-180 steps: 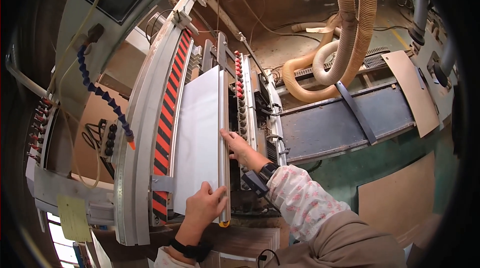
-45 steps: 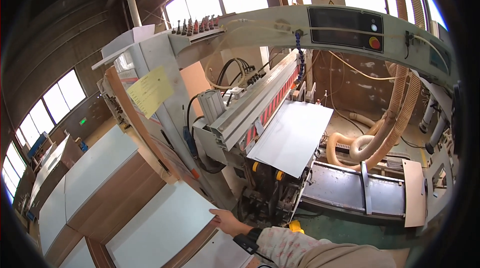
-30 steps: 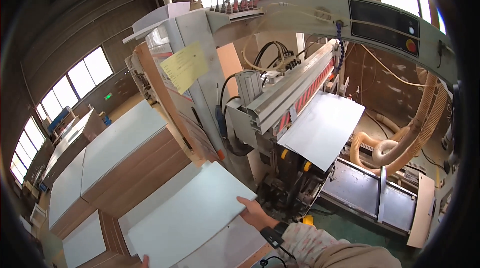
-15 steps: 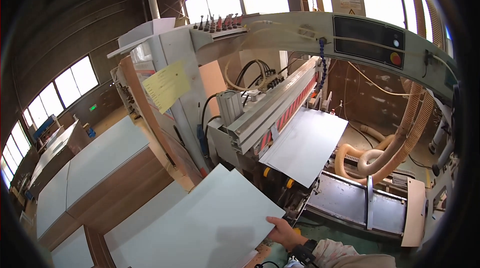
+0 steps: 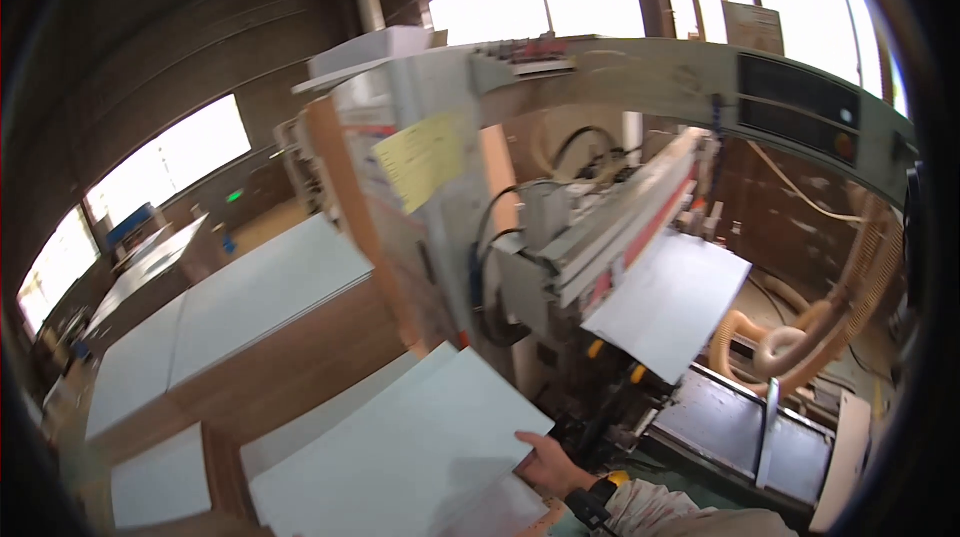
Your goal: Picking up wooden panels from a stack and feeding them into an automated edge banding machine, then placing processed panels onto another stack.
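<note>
A pale blue-white flat panel (image 5: 400, 447) lies tilted across the lower middle, over a stack with another pale sheet (image 5: 320, 407) showing along its far left edge. My right hand (image 5: 550, 465) grips the panel's right edge near the corner. Its thumb rests on top, and the other fingers are hidden underneath. A dark strap (image 5: 592, 507) circles the wrist below a light patterned sleeve. My left hand is out of sight. Beyond the panel, another pale panel (image 5: 670, 302) rests on the machine's bed under a metal beam (image 5: 630, 237).
Stacked pale boards (image 5: 270, 277) with brown sides stand at left. The grey machine frame (image 5: 620, 77) arches overhead, with a yellow paper sheet (image 5: 425, 162) on its upright. Ribbed hoses (image 5: 780, 347) curl at right beside a metal tray (image 5: 715, 417) and a tan board (image 5: 842, 457).
The view has turned left, so the machine and stacks sit farther right. My right hand, still gripping the panel, has moved left with it relative to the machine.
</note>
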Demonstrator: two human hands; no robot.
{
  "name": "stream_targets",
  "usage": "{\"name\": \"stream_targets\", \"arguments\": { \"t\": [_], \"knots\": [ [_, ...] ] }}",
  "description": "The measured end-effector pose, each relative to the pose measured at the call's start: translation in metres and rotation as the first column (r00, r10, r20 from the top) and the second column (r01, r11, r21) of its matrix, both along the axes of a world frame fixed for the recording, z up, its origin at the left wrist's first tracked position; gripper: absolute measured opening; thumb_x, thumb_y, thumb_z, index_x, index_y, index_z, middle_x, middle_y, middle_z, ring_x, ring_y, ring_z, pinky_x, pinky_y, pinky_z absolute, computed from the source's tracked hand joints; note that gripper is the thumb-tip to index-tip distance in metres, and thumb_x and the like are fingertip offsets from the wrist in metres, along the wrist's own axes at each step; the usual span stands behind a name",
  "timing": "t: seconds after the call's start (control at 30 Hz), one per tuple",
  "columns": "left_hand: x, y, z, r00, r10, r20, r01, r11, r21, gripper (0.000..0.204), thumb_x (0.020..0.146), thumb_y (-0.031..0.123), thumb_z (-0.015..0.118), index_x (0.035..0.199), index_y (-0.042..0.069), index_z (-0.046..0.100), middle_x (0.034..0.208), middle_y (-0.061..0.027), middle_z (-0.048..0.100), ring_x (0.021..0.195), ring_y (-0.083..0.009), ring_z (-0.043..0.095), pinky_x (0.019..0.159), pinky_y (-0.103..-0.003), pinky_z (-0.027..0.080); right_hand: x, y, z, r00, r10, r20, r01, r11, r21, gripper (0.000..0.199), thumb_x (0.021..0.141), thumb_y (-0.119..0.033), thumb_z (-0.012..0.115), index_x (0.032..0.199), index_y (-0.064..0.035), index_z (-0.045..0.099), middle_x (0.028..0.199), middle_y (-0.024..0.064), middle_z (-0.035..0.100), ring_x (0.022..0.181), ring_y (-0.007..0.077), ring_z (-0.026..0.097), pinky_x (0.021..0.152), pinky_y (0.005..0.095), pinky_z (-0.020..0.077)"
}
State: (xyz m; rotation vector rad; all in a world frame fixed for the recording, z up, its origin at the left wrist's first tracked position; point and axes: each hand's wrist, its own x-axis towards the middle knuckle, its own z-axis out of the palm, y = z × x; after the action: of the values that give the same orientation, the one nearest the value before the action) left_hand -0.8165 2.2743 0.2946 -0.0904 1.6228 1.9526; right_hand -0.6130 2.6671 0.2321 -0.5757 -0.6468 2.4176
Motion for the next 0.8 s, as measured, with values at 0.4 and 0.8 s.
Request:
{"name": "stream_targets", "arguments": {
  "t": [0.4,0.8],
  "knots": [
    [0.110,0.183,-0.014,0.785,-0.475,-0.398,0.281,0.845,-0.455,0.053,0.084,0.010,0.056,0.126,-0.012,0.032,0.124,-0.0213,0.044,0.109,-0.0280,0.044,0.096,-0.034,0.032,0.248,0.062,0.029,0.741,-0.668,-0.074,0.672,0.736,0.082,0.059,0.088,-0.048,0.041,0.127,-0.0036,0.037,0.124,0.0147,0.047,0.112,0.0284,0.048,0.096,0.0411,0.0380],
    [0.279,0.459,-0.064,0.689,-0.613,-0.387,0.477,0.785,-0.394,0.066,0.081,0.036,0.060,0.124,-0.009,0.038,0.123,-0.0243,0.046,0.113,-0.0344,0.045,0.096,-0.039,0.034,0.417,0.360,-0.030,0.525,-0.797,-0.300,0.847,0.522,0.097,0.064,0.085,-0.051,0.048,0.124,-0.0016,0.040,0.118,0.0137,0.051,0.105,0.0270,0.053,0.090,0.0371,0.0433]
  ]
}}
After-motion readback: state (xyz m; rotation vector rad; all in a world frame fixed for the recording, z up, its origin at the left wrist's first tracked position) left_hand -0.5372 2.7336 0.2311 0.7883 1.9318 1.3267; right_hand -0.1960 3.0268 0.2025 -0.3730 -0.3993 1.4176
